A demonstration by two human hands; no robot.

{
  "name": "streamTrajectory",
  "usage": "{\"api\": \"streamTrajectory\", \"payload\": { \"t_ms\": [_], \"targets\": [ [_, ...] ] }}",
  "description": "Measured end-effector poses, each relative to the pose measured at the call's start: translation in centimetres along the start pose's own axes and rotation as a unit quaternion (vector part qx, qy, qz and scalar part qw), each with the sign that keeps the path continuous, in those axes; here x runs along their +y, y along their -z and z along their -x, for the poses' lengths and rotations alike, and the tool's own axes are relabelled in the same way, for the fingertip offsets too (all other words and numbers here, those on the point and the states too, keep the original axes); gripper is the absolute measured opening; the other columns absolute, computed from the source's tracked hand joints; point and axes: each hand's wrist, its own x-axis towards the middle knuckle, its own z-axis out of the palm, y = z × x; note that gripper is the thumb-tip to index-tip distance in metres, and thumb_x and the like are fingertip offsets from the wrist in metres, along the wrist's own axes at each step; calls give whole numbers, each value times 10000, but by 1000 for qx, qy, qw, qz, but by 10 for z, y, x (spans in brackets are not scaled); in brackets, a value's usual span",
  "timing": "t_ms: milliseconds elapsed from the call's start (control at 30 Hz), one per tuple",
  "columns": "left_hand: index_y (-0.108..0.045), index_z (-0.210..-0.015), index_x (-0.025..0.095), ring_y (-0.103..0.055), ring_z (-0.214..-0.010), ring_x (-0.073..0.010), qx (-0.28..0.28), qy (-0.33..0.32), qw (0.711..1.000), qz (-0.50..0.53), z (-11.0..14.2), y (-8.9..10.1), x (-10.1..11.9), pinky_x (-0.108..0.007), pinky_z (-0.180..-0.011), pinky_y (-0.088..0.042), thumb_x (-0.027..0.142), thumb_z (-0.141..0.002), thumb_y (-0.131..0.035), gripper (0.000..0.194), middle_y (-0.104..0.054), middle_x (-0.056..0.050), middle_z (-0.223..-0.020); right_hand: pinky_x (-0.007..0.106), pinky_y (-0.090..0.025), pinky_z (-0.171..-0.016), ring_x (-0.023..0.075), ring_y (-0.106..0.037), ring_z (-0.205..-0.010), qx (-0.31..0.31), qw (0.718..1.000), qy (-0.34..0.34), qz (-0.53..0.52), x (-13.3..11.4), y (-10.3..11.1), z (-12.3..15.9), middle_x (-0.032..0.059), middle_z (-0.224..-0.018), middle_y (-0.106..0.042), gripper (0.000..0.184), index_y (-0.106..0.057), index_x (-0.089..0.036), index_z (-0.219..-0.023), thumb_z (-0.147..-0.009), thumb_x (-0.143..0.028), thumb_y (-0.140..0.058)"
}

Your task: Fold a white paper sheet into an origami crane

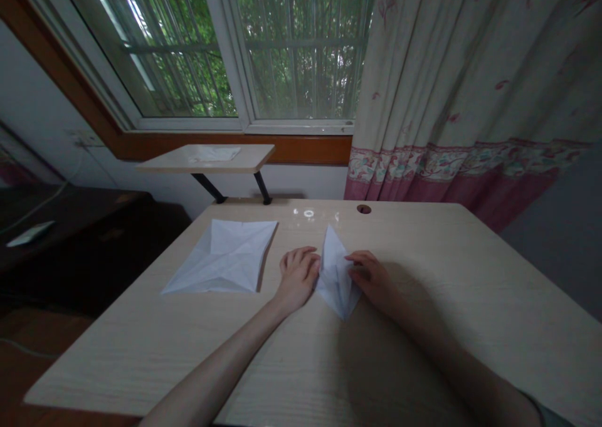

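A piece of white folded paper [336, 267] lies on the desk in front of me in a tall kite shape, with a narrow point at the far end and a broader point towards me. My left hand [298, 275] rests at its left edge, fingers curled and fingertips against the paper. On the other side my right hand [373, 281] has thumb and fingers closed at the right edge of the same paper. The exact grip of the fingertips is partly hidden. Left of my hands, a larger creased white sheet [230, 254] lies spread out, its corners slightly raised.
The pale wooden desk [282, 364] has a round cable hole [364, 209] near its back edge. A small raised shelf [254, 154] stands at the back left, with white paper [215, 154] on it. Behind are a barred window and a curtain [423, 101]. A dark cabinet [94, 220] stands left.
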Motion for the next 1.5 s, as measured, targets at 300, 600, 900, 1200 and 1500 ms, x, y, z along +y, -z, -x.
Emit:
{"api": "streamTrajectory", "payload": {
  "t_ms": [300, 600, 900, 1200, 1500],
  "targets": [
    [-553, -939, 216, -462, -1189, -238, -1, -7, 1000, -2, 0, 3, 5, -512, -1073, -245, 349, -984, -498, 151, -593, -47, -1224, 380, -557, -818, 204, -627, -940, -14, 1000, 6, -23, -6, -1, 0, 68, -1065, -627, 282, -655, -269, -1078, -834, -164, -560],
    [-539, -899, 213, -474, -1161, -232, 15, -22, 999, -37, 0, -1, 6, -537, -1126, -171, 377, -994, -465, 203, -601, -40, -1148, 365, -544, -788, 188, -612, -874, -24, 999, 20, -11, -8, -2, 1, 55, -1038, -623, 281, -637, -269, -1088, -844, -154, -558],
    [-616, -988, 224, -464, -1191, -227, 21, -36, 999, 5, 2, 5, 5, -506, -1124, -188, 71, -833, -383, 319, -611, -36, -1204, 362, -541, -793, 182, -610, -848, -18, 1000, -9, -5, -8, 0, 1, 57, -1052, -622, 269, -645, -268, -1071, -845, -156, -552],
    [-602, -1035, 236, -456, -1191, -245, 1, -25, 999, 23, 2, 4, 5, -503, -1108, -208, 70, -717, -457, 387, -608, -33, -1223, 354, -542, -778, 179, -608, -837, -4, 1000, 2, -6, -6, -2, 1, 55, -1032, -622, 274, -639, -267, -1058, -828, -146, -553],
    [-581, -1082, 251, -445, -1224, -243, -16, -43, 998, 32, 3, 5, 6, -511, -1116, -207, 233, -907, -483, 201, -589, -36, -1258, 359, -552, -751, 185, -619, -824, -5, 1000, 19, 9, -7, 0, 0, 59, -1024, -631, 283, -634, -262, -1077, -833, -141, -559]
  ]
}}
